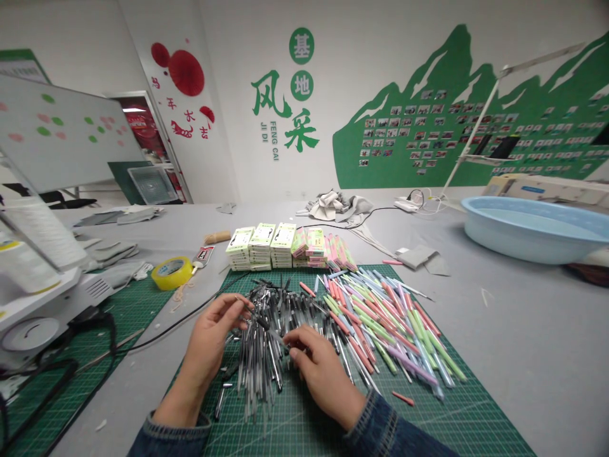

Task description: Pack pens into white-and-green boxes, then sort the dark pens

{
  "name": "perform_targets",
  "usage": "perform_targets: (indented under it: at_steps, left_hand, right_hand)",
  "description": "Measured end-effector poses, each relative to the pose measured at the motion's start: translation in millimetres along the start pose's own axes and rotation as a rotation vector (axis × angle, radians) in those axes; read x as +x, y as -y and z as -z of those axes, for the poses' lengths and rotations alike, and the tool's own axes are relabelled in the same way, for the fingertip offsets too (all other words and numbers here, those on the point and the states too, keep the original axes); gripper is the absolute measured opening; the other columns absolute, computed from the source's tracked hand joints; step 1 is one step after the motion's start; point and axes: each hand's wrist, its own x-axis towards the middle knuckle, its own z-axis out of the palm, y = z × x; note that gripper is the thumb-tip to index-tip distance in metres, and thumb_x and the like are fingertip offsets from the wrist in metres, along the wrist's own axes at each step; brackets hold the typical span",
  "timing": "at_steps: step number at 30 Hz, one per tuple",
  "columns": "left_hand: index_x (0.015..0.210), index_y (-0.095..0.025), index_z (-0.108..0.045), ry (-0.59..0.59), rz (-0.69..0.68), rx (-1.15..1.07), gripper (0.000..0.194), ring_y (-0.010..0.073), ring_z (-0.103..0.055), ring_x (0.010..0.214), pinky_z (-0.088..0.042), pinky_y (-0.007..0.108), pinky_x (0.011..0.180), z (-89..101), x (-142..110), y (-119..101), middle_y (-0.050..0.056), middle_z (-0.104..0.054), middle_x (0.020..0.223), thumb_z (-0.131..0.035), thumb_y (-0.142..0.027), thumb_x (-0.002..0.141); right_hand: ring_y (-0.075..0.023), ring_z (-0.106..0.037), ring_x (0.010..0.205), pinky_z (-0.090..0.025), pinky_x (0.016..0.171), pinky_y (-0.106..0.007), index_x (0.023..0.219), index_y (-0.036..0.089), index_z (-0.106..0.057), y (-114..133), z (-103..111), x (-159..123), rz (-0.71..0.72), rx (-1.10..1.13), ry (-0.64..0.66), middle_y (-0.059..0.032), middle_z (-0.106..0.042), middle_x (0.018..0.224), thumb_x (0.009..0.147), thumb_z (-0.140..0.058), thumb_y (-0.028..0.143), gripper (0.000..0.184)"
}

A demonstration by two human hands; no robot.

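Observation:
Between my two hands, a black and clear pen (pixel 267 327) is held at a slant over the heap. My left hand (pixel 216 333) pinches its upper left end, thumb against fingers. At its lower right end, the curled fingers of my right hand (pixel 321 367) close on it. Beneath lies a heap of black and clear pens (pixel 257 368) on a green cutting mat (pixel 304 422). Right of my right hand spreads a pile of pastel pens (pixel 380 324) in pink, green, blue and purple. A loose dark pen cap (pixel 227 385) lies near my left wrist.
Small stacked boxes (pixel 261 244) stand behind the pens. Yellow tape (pixel 171 273) and a glue tube (pixel 203 256) lie to the left, near a sewing machine (pixel 52 311). A black cable (pixel 166 336) crosses the table. A blue basin (pixel 533 231) sits at right.

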Motion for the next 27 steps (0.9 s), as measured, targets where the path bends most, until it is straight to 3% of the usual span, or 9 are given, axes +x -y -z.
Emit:
perform_targets:
  at_steps: [4,10,13,16,20,23,27]
  left_hand:
    - [0.082,-0.017,-0.071,0.170,0.051,0.040,0.018,0.0161,-0.059,0.067,-0.048,0.023,0.054,-13.7,-11.8,3.3,0.006,-0.068,0.083,-0.070,-0.032,0.073]
    - [0.091,-0.017,-0.072,0.426,0.137,0.143,0.023,0.0154,-0.057,0.056,-0.047,0.027,0.058,-12.5,-16.4,-6.9,0.005,-0.067,0.072,-0.069,-0.033,0.074]
    - [0.098,-0.018,-0.070,0.419,0.156,0.247,0.031,0.0179,-0.059,0.060,-0.047,0.027,0.056,3.9,-6.0,-11.2,0.007,-0.069,0.081,-0.066,-0.038,0.074]
    - [0.081,-0.019,-0.071,0.397,0.073,0.648,0.017,0.0177,-0.058,0.063,-0.043,0.025,0.057,32.6,7.8,-7.1,0.004,-0.068,0.075,-0.066,-0.033,0.072]
    - [0.072,-0.021,-0.071,0.554,0.114,1.019,0.012,0.0169,-0.057,0.062,-0.037,0.023,0.057,67.0,15.1,6.9,-0.001,-0.064,0.062,-0.063,-0.021,0.063]
    - [0.072,-0.021,-0.071,0.646,0.177,1.094,0.017,0.0156,-0.055,0.060,-0.033,0.021,0.054,75.1,12.7,15.9,-0.003,-0.061,0.059,-0.060,-0.018,0.059]
    - [0.069,-0.023,-0.071,0.665,0.149,1.161,0.021,0.0149,-0.053,0.059,-0.029,0.021,0.052,69.7,10.3,23.0,-0.004,-0.060,0.060,-0.057,-0.014,0.056]
  right_hand:
    - [-0.0112,-0.052,0.057,-0.043,0.048,-0.023,0.092,0.019,-0.059,0.5,-5.1,-1.2,-0.189,0.395,0.114,0.0013,-0.054,0.077,0.081,-0.052,0.018,0.014]
    - [-0.0094,-0.049,0.051,-0.039,0.044,-0.021,0.107,0.021,-0.056,2.3,-7.5,-2.6,-0.229,0.622,0.235,0.0047,-0.053,0.066,0.082,-0.060,0.040,0.032]
    - [-0.0092,-0.049,0.053,-0.039,0.049,-0.022,0.101,0.019,-0.058,1.5,-7.8,-1.9,-0.244,0.656,0.186,0.0043,-0.054,0.065,0.079,-0.064,0.042,0.032]
    - [-0.0096,-0.049,0.057,-0.036,0.051,-0.021,0.098,0.018,-0.059,-1.1,-6.5,-0.8,-0.244,0.652,0.079,0.0030,-0.056,0.067,0.078,-0.064,0.039,0.029]
    - [-0.0085,-0.048,0.057,-0.031,0.050,-0.020,0.098,0.019,-0.060,-4.2,-4.1,0.2,-0.284,0.649,0.013,0.0025,-0.057,0.069,0.079,-0.064,0.038,0.027]
    - [-0.0081,-0.046,0.056,-0.030,0.050,-0.020,0.098,0.018,-0.060,-5.5,-4.0,0.7,-0.293,0.668,-0.009,0.0025,-0.057,0.068,0.078,-0.065,0.038,0.029]
    - [-0.0080,-0.047,0.055,-0.029,0.049,-0.019,0.097,0.018,-0.060,-6.7,-5.6,1.2,-0.305,0.665,-0.019,0.0023,-0.058,0.067,0.077,-0.066,0.038,0.029]
